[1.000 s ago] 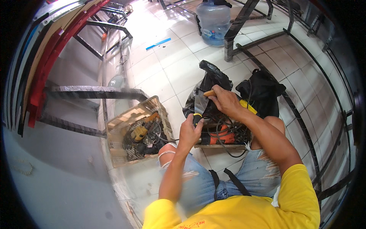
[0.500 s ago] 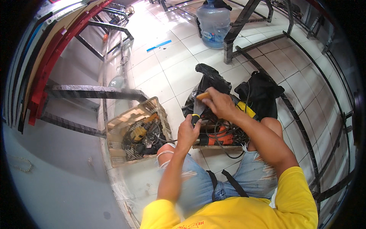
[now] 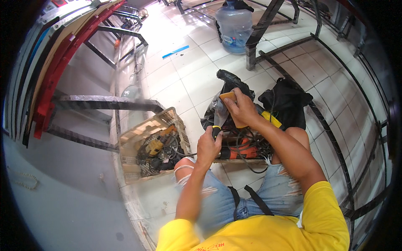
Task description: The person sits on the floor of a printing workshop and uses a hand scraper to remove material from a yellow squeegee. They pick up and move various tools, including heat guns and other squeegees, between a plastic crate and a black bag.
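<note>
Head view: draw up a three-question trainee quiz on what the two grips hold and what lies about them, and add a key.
1. Fill in the blank: the left grip holds a flat-bladed tool by its black-and-____ handle.

2. Choose one: what colour is the narrow strip lying on the tiled floor?
a) red
b) blue
c) green

3. True or false: the crate of tools stands to the right of the right grip, which holds a tan block.

Key:
1. Yellow.
2. b.
3. False: the right grip does hold the block, but the crate stands to the left of both grips.
</note>
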A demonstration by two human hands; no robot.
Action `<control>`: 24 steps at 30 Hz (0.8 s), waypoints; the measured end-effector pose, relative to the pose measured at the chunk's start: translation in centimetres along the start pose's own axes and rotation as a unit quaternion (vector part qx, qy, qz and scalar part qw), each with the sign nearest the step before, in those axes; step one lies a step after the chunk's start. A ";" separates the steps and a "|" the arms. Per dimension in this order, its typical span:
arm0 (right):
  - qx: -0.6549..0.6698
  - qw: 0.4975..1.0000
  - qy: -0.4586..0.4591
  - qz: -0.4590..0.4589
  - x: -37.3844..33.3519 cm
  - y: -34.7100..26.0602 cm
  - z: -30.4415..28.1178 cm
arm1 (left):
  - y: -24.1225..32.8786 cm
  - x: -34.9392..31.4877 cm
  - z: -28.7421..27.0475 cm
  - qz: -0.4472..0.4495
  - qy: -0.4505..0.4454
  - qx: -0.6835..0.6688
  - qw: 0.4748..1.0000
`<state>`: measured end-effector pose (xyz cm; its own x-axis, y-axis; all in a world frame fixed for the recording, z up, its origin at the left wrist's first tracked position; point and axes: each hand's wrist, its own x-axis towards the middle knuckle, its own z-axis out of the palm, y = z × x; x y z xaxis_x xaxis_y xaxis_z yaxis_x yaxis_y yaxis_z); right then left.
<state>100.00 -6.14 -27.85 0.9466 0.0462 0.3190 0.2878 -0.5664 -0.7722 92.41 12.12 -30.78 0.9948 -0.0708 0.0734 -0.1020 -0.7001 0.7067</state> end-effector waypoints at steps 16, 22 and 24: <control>0.035 0.998 0.046 0.008 0.3 1.7 -0.4 | -1.4 0.4 0.4 0.002 0.038 -0.081 0.996; -0.100 0.983 0.028 -0.151 -0.8 0.4 0.5 | -0.4 0.1 -0.3 -0.009 0.013 -0.068 0.998; -0.046 0.987 0.002 -0.154 -0.9 0.9 0.7 | 0.4 -0.1 -0.4 -0.004 0.007 -0.055 0.998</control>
<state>99.47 -6.05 -29.21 0.8160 0.2245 0.5326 0.5469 -0.5981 -0.5858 92.28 12.15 -30.17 0.9956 -0.0551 0.0757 -0.0936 -0.6182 0.7804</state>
